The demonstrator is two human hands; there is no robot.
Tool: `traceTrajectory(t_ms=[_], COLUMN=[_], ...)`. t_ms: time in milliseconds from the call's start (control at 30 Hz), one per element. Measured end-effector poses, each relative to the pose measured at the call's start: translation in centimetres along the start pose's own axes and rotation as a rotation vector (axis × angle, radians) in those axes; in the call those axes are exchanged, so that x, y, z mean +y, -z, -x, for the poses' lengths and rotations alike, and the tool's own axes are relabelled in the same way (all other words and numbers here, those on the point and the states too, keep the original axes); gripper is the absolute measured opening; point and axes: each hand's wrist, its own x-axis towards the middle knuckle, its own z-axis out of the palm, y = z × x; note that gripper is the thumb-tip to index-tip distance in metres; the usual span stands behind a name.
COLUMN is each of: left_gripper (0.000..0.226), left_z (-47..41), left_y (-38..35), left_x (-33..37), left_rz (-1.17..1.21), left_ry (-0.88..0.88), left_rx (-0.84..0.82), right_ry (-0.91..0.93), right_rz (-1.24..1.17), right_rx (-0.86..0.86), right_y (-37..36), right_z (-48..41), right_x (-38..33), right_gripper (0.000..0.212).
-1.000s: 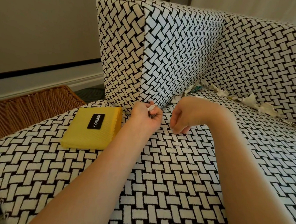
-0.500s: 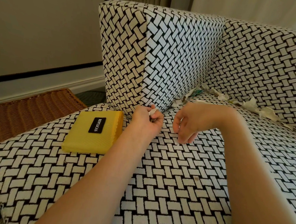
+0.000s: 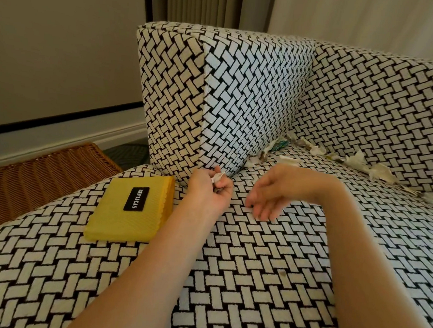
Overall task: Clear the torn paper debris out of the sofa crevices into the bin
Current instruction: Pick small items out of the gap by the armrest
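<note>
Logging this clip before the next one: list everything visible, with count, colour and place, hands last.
sofa: one, black-and-white woven pattern, fills the centre and right.
torn paper debris: many pieces, off-white, along the crevice under the backrest and beside the upright side cushion.
flat case: one, yellow with a black REPLICAS label, lying on the seat left of the hands.
wicker piece: one, brown, left of the sofa.
curtain: one, beige, behind the sofa.
left hand: pinches a white paper scrap.
right hand: fingers relaxed, holding nothing, over the seat.

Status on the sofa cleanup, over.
Left hand pinching a paper scrap. Right hand open, empty. Torn paper lines back crevice. Yellow pad beside left hand.
</note>
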Motion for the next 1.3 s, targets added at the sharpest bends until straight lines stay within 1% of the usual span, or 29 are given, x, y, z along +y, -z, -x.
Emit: traceTrajectory(t_ms=[33,67,100,133,233,267,300,333,367,433,467,500,600,633,667,733,800,833,933,967,1000,1033,1067,1100,1133,1167,1233,1267,1300], left_gripper=[0.018,0.018,0.019,0.019,0.017,0.017,0.017,0.018,0.018,0.018,0.018,0.018,0.022,0.024,0.024,0.025,0.029,0.032,0.029,0.028,0.030,0.035,0.039,0.040,0.038,0.033,0.031,0.031,0.031], left_z=[0.0,-0.1,-0.2,-0.2,-0.2,-0.2,-0.2,-0.1,-0.1,-0.1,-0.1,-0.2,-0.5,-0.8,-1.2,-2.1,-2.7,-3.0,-3.4,-3.5,-3.4,-3.5,-3.6,-3.8,-3.9,-4.1,-4.5,-4.6,-4.6], left_y=[0.0,0.0,0.0,0.1,0.1,0.1,0.1,0.1,0.1,0.1,0.1,0.1,-0.2,-0.3,-0.5,-1.1,-2.0,-2.3,-3.1,-3.2,-3.3,-3.4,-3.5,-3.4,-3.4,-3.3,-3.2,-3.1,-3.0], left_x=[0.0,0.0,0.0,0.1,0.1,0.0,0.0,0.0,0.0,0.0,-0.1,-0.2,-0.7,-0.8,-0.9,-1.2,-1.7,-2.0,-2.9,-3.1,-3.3,-3.5,-3.7,-3.8,-3.9,-3.9,-3.8,-3.7,-3.6], left_rz=[0.004,0.007,0.007,0.006,0.017,0.020,0.020,0.017,0.011,-0.002,-0.014,-0.029,-0.101,-0.118,-0.131,-0.122,-0.079,-0.065,-0.073,-0.083,-0.096,-0.119,-0.141,-0.153,-0.159,-0.157,-0.135,-0.139,-0.139], left_ry=[0.001,0.000,-0.002,-0.001,0.007,0.008,0.005,0.004,0.002,-0.006,-0.013,-0.023,-0.056,-0.067,-0.076,-0.087,-0.102,-0.118,-0.174,-0.192,-0.215,-0.239,-0.259,-0.273,-0.276,-0.275,-0.255,-0.238,-0.217], left_rx=[0.001,0.000,-0.002,-0.004,-0.003,0.000,0.002,0.002,0.000,-0.004,-0.004,-0.001,0.023,0.031,0.039,0.056,0.076,0.090,0.143,0.155,0.171,0.199,0.234,0.258,0.254,0.240,0.224,0.226,0.222], right_ry=[-0.041,-0.055,-0.051,-0.026,0.097,0.140,0.180,0.208,0.205,0.128,0.103,0.100,0.165,0.202,0.234,0.246,0.181,0.158,0.180,0.200,0.206,0.198,0.186,0.172,0.180,0.197,0.253,0.268,0.238], right_rz=[-0.026,-0.072,-0.142,-0.229,-0.359,-0.396,-0.446,-0.487,-0.493,-0.408,-0.366,-0.351,-0.403,-0.449,-0.501,-0.553,-0.484,-0.425,-0.261,-0.278,-0.334,-0.394,-0.400,-0.317,-0.200,-0.099,-0.009,0.022,0.072], right_rx=[-0.153,-0.223,-0.195,-0.078,0.527,0.645,0.669,0.594,0.444,0.098,0.019,0.052,0.463,0.525,0.526,0.422,0.323,0.351,0.681,0.717,0.684,0.604,0.544,0.551,0.633,0.777,1.050,1.104,1.067], right_y=[-0.2,-0.5,-0.7,-0.8,0.0,0.4,0.8,1.0,1.1,0.4,0.1,-0.1,0.4,0.7,1.0,1.3,0.5,0.1,0.0,0.2,0.5,0.5,0.2,-0.1,-0.2,-0.3,0.0,0.2,0.5], right_z=[0.2,0.0,-0.5,-1.1,-2.3,-2.4,-2.2,-1.9,-1.4,-0.8,-1.0,-1.5,-3.2,-3.3,-3.3,-3.2,-3.5,-4.1,-5.3,-5.3,-5.2,-5.0,-4.8,-4.9,-5.1,-5.2,-5.0,-5.1,-5.2], right_x=[-0.1,0.0,0.2,0.5,2.0,2.2,2.3,2.3,2.2,1.8,1.8,1.8,1.7,1.7,1.7,1.9,1.8,2.0,2.3,2.4,2.4,2.4,2.3,2.3,2.3,2.3,2.3,2.5,2.6], right_gripper=[0.015,0.017,0.019,0.019,0.015,0.013,0.014,0.017,0.018,0.018,0.019,0.019,0.019,0.022,0.023,0.024,0.024,0.025,0.019,0.018,0.018,0.019,0.021,0.023,0.026,0.027,0.023,0.026,0.041])
